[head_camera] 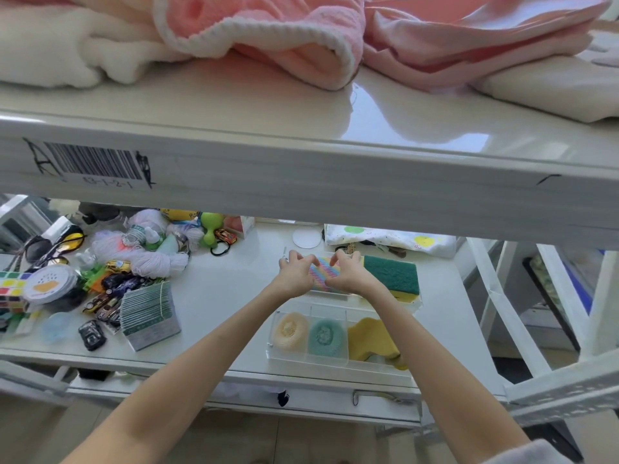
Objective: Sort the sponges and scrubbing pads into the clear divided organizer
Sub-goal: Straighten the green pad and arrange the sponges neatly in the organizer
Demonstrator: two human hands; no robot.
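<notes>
Left hand: the left hand (296, 274) grips the left edge of the striped pad (324, 274), fingers curled over its far side.
Right hand: the right hand (348, 272) pinches the right edge of the same pad, so both hands hold it between them.
Striped pad: pastel rainbow stripes, held over the far half of the clear organizer (338, 361), just left of the green sponge (392, 274); whether it rests on the organizer's floor cannot be told.
Green sponge: green scrubbing face up with a yellow layer under it, lying in the far right part of the organizer, touching or nearly touching the right hand.
Near row, left compartment: a round cream scrubber (290, 331).
Near row, middle compartment: a round teal scrubber (326, 336), just beside the cream one with a clear divider between them.
Near row, right compartment: a yellow cloth pad (371, 339), crumpled, one corner hanging over the near wall.
Counter: the white counter (227, 289) carries the organizer on its right side; a clutter of toy cars (107, 303), white yarn (150, 259) and a stack of cards (149, 316) lies well apart on the left.
Shelf above: an upper shelf (301, 175) with a barcode label (97, 164) crosses the view, with pink towels (268, 31) piled on it.
</notes>
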